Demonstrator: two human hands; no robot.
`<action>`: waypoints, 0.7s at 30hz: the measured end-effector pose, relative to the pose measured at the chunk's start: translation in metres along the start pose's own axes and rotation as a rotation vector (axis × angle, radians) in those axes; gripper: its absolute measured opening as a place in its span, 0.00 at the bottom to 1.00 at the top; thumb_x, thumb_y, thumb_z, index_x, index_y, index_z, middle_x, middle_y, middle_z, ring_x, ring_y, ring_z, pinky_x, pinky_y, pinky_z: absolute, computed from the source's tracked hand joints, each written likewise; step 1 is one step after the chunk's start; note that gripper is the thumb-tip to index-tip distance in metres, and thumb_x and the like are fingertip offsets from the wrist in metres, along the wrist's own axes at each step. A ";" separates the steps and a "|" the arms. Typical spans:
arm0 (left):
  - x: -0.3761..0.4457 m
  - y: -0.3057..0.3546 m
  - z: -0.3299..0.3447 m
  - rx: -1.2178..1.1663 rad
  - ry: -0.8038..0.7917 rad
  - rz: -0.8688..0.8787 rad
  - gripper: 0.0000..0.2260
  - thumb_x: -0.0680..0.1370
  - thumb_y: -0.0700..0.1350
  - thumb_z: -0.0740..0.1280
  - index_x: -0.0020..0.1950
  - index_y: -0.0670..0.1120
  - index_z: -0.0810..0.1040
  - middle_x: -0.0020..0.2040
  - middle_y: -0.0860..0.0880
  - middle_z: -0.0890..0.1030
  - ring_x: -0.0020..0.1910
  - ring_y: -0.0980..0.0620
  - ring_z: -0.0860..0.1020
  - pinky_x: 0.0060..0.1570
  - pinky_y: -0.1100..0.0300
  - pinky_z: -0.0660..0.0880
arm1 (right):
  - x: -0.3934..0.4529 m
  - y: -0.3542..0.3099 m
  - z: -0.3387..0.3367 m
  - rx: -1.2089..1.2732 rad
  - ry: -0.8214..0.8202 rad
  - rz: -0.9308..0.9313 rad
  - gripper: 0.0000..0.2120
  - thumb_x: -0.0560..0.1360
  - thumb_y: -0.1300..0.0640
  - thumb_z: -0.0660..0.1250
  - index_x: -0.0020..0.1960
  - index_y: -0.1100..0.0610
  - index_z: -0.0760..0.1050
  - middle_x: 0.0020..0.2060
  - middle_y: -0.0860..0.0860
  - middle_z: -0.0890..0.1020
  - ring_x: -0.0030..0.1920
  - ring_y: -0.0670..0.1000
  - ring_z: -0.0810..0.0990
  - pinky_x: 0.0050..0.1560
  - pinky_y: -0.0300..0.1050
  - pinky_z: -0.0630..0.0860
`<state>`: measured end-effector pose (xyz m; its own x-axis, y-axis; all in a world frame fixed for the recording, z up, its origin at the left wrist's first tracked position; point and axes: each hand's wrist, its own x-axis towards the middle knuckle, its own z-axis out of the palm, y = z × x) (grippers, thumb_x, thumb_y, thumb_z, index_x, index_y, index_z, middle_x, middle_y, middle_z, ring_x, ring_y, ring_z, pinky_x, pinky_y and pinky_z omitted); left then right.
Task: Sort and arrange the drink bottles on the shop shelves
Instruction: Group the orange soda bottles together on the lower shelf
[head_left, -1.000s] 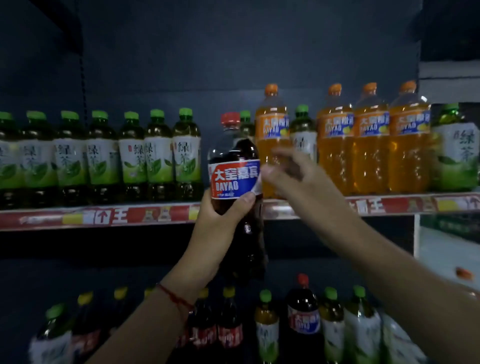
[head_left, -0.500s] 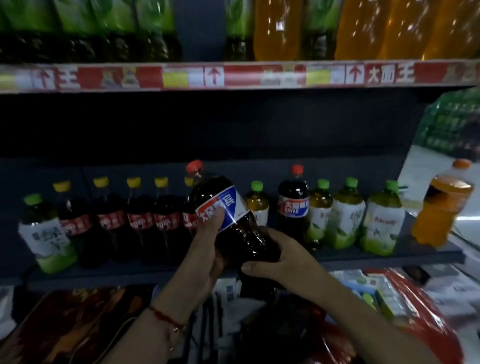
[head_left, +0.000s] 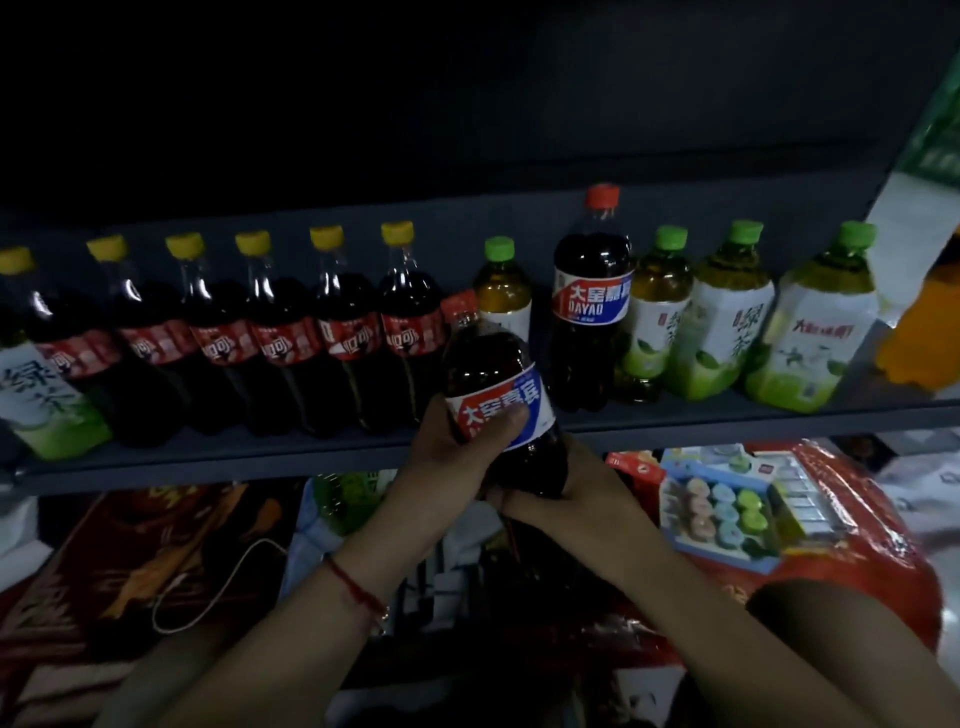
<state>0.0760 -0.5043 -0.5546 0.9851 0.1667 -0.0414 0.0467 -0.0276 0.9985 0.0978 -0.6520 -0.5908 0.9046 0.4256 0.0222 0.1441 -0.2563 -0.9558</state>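
At the centre of the frame I see my left hand (head_left: 457, 441) wrapped round the label of a dark cola bottle (head_left: 493, 395), tilted before the grey shelf (head_left: 208, 457), while my right hand (head_left: 566, 499) seems, in the dim light, to curl round its base.

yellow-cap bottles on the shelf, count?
6. They stand in one row on the left half of the shelf, caps at. More may be hidden past the left edge.
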 end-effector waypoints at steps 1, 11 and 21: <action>0.000 0.000 0.003 0.035 -0.008 0.022 0.32 0.66 0.59 0.71 0.69 0.52 0.72 0.60 0.54 0.81 0.55 0.59 0.81 0.54 0.61 0.79 | 0.001 0.001 -0.002 0.025 0.005 -0.006 0.32 0.67 0.47 0.77 0.68 0.42 0.70 0.58 0.39 0.81 0.58 0.40 0.79 0.59 0.46 0.77; 0.048 0.055 -0.011 0.990 0.215 0.709 0.23 0.81 0.48 0.66 0.75 0.51 0.68 0.64 0.48 0.76 0.63 0.52 0.73 0.61 0.57 0.70 | 0.000 0.014 -0.023 0.202 0.203 0.046 0.30 0.62 0.58 0.81 0.59 0.45 0.74 0.49 0.40 0.84 0.50 0.38 0.81 0.46 0.32 0.78; 0.125 0.063 -0.002 1.690 0.364 0.641 0.49 0.68 0.72 0.65 0.77 0.40 0.63 0.75 0.34 0.64 0.78 0.33 0.53 0.75 0.35 0.43 | 0.009 0.007 -0.031 0.350 0.272 0.101 0.26 0.63 0.61 0.80 0.54 0.47 0.73 0.47 0.42 0.82 0.46 0.40 0.80 0.38 0.29 0.73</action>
<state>0.2018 -0.4833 -0.4971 0.8468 -0.0940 0.5235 0.0468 -0.9672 -0.2495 0.1199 -0.6768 -0.5877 0.9864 0.1584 -0.0448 -0.0523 0.0434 -0.9977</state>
